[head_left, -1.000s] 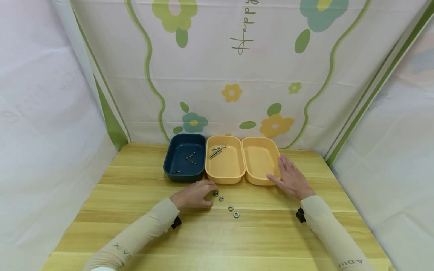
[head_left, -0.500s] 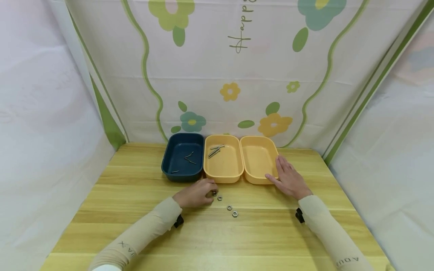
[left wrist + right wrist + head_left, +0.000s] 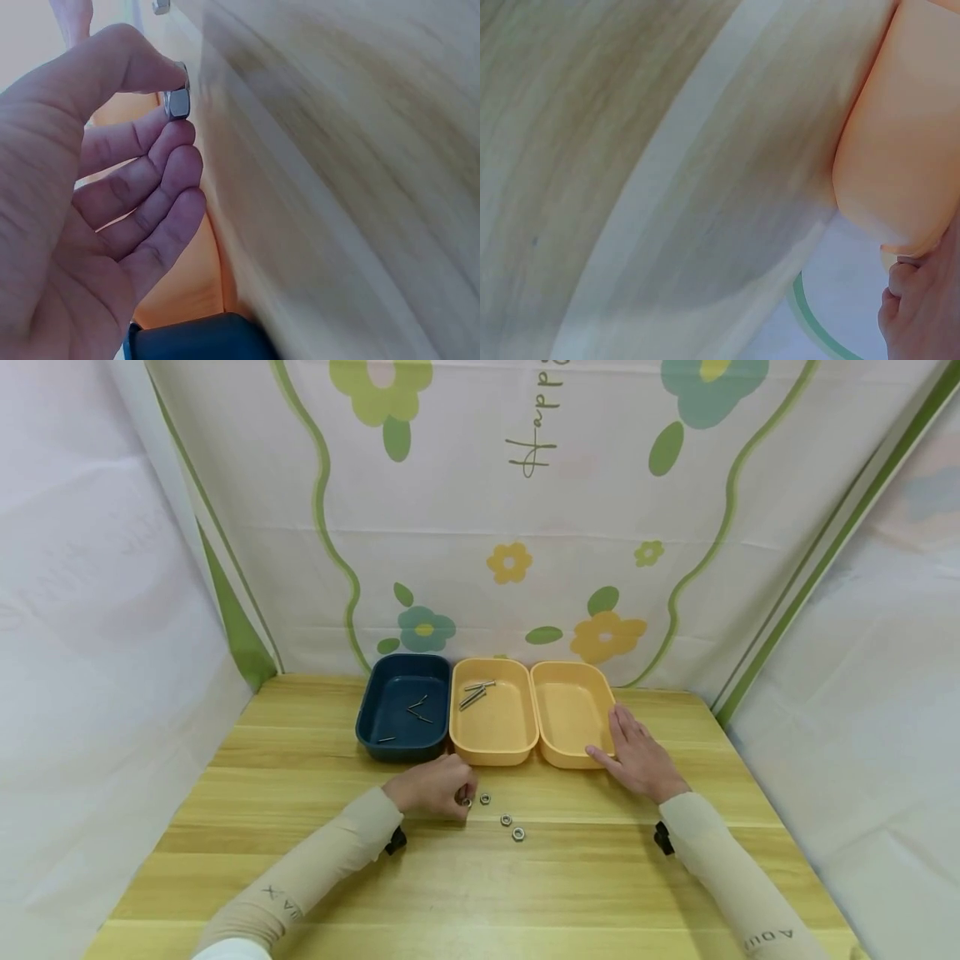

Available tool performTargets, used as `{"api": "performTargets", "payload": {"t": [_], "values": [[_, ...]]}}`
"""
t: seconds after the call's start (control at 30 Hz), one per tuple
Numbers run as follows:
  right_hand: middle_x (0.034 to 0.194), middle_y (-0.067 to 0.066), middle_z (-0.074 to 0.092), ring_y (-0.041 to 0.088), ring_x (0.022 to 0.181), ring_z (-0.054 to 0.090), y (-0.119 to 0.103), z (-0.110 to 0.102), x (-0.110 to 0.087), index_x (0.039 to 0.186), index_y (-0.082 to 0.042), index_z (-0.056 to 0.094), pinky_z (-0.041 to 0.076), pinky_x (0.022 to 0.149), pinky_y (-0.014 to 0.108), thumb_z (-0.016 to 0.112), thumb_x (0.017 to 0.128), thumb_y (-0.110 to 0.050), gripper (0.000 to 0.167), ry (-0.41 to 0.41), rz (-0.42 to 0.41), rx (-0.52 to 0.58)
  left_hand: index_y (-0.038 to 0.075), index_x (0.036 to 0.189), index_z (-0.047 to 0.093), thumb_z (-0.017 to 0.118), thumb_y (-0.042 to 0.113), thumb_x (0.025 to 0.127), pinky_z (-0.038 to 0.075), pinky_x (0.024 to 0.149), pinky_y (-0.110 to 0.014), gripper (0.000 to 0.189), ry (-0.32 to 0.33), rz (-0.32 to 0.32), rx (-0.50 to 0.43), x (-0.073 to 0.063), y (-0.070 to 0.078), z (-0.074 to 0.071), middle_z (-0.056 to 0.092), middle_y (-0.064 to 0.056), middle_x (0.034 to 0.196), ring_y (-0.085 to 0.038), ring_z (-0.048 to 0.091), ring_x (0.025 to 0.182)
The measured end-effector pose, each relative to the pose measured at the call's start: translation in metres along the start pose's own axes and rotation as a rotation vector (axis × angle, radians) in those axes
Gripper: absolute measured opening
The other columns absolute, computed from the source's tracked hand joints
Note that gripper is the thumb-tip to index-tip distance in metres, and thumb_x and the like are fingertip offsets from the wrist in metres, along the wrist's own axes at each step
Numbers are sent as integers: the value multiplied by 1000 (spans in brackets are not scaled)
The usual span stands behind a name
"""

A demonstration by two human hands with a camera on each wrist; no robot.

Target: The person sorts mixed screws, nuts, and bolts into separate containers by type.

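My left hand [image 3: 435, 787] pinches a hex nut [image 3: 178, 103] between thumb and index finger, just above the table in front of the trays. The other fingers curve loosely behind it in the left wrist view. To its right on the wood lie a nut [image 3: 485, 799], a second nut [image 3: 506, 820] and a third nut [image 3: 518, 834]. My right hand [image 3: 639, 757] rests with straight fingers along the outer side of the right yellow tray [image 3: 573, 758], its thumb at the front corner. Only its edge shows in the right wrist view, beside the tray wall [image 3: 900, 135].
A middle yellow tray [image 3: 498, 735] holds several long screws [image 3: 475, 695]. Left of it, a dark blue tray [image 3: 405, 752] contains several thin small pieces [image 3: 420, 714]. All three trays stand side by side near the flowered cloth [image 3: 450, 527] behind the table [image 3: 465, 893].
The left thumb and index finger have closed on the leftmost nut and drawn it slightly left and nearer. The right hand has stayed at the right tray.
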State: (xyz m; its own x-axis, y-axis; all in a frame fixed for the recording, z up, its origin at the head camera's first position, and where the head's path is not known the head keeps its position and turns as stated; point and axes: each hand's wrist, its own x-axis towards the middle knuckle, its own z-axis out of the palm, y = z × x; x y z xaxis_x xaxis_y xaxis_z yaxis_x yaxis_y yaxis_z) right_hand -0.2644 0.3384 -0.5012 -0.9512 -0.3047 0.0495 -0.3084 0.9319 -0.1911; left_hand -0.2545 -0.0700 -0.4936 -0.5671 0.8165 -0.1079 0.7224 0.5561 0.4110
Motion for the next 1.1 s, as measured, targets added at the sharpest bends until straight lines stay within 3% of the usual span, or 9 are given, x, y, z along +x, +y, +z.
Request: {"api": "performTargets", "payload": {"t": [0.33,0.7,0.97,1.1], "values": [[174,32,7,48,163,11,-1,-2,-1,164,12,10,16,131,64,41,109,-62,98,8,-7,-3,21,75,66,80,15,84,33,55,-15,18,-14,90,20,-2,15,-11,50,14,66,1,44,60],[174,32,8,49,162,12,-2,-2,0,164,13,12,16,130,64,42,108,-63,99,18,-12,6,16,78,70,80,13,86,34,55,-14,13,-38,137,66,11,31,-36,53,12,67,0,45,60],[175,30,6,47,163,11,-2,-3,0,165,11,10,16,131,62,40,108,-65,99,1,0,-5,12,81,72,81,15,85,36,59,-13,10,33,195,148,26,41,-53,58,8,71,-1,46,64],[175,29,6,47,163,11,-2,-4,-2,165,11,10,16,131,62,40,108,-65,100,-4,0,-5,13,81,72,80,14,85,39,61,-13,9,52,194,167,35,46,-59,63,6,74,-1,48,66]]}}
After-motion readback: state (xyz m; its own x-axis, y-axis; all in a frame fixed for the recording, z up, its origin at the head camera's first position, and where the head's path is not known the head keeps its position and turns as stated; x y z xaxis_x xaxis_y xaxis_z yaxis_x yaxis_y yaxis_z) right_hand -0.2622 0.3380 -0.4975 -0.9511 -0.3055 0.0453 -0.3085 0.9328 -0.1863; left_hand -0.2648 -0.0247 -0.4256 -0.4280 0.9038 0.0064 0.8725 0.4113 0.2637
